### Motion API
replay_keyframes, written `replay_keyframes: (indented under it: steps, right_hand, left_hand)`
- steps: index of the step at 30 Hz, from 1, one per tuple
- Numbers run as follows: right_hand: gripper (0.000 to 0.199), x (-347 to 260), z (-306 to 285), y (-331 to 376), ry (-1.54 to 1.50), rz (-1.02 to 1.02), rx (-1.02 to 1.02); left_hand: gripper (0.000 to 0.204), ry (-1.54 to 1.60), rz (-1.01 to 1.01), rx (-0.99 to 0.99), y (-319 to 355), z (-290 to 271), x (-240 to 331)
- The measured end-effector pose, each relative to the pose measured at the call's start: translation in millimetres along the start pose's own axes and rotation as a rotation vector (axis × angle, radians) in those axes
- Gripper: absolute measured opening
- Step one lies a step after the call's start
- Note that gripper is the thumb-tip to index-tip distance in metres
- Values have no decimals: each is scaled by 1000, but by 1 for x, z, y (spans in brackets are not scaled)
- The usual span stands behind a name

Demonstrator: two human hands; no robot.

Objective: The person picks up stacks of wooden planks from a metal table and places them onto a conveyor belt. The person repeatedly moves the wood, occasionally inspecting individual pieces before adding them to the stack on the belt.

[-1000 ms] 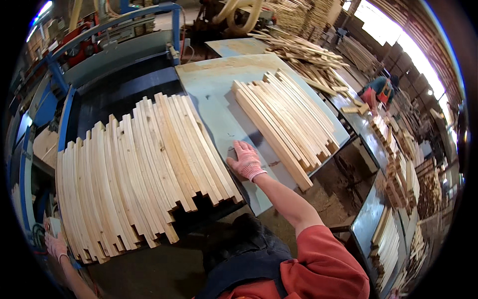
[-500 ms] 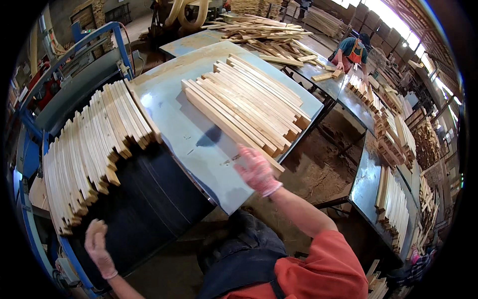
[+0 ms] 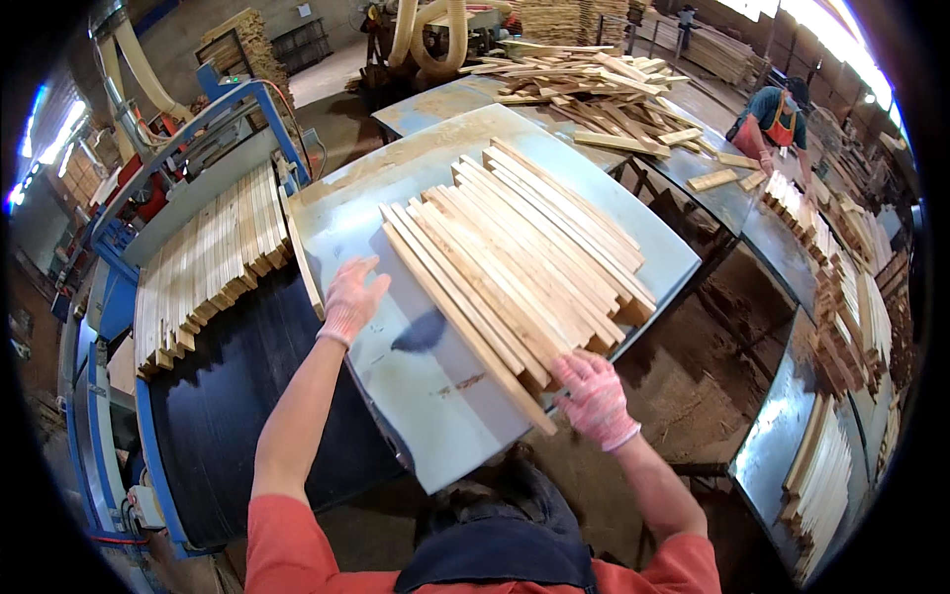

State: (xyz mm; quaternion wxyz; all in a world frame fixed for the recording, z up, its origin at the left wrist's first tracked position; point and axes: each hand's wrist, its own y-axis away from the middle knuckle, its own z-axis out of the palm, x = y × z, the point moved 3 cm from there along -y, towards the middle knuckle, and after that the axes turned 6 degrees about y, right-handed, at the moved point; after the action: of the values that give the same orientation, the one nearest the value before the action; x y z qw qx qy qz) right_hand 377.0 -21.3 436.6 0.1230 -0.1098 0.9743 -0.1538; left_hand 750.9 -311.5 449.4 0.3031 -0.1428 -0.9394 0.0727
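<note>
A fan of pale wooden slats lies across a light blue metal table. My right hand, in a pink glove, rests on the near ends of the slats at the table's right edge. My left hand, gloved too, hovers with fingers spread above the table's left part, just beside the leftmost slat and touching nothing that I can see. A single slat lies along the table's left edge.
A black conveyor belt in a blue frame carries a row of slats at left. Loose slats are heaped on a farther table. A person in an orange apron works at right, near more stacks.
My left hand has come up from the lower left to above the table beside the slats. My right hand has moved onto the slats' near ends. The view has swung right.
</note>
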Motion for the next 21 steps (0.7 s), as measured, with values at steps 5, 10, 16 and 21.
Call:
replay_keyframes:
  steps: [5, 10, 16, 21]
  right_hand:
    - [64, 16, 9, -5, -159, 3, 113]
    - [69, 26, 13, -11, -254, 33, 128]
    - [72, 34, 10, -21, -319, -13, 96]
    - [65, 26, -11, -25, -287, -69, 131]
  left_hand:
    - [75, -294, -175, -101, -114, 58, 34]
    - [75, -439, -295, -213, -176, 100, 35]
    - [83, -527, -298, -223, -188, 98, 31]
    - [72, 56, -292, 54, -185, 73, 23]
